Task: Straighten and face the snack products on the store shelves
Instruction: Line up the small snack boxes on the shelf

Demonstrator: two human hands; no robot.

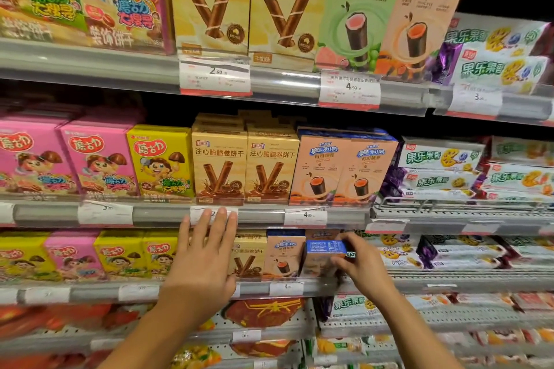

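Stiff cardboard boxes, flat-faced and rectangular, stand upright in rows on grey metal shelves; glossy plastic biscuit packs [443, 172] lie stacked flat at right behind a wire rail [449, 204]; clear plastic price strips [305, 217] with paper tags run along each shelf edge. Right hand [358, 263] has its grip closed on a small peach box [325, 255], blue top panel showing, tilted out of line on the third shelf [299, 287], just beside an upright peach box [283, 253]. Left hand [204, 257] is flat, fingers spread wide, holding nothing; it covers part of a tan wafer-roll box [247, 256] and its fingertips overlap the shelf strip above. Yellow and pink mushroom-biscuit boxes [120, 253] fill the row at left; blurred orange packets below.
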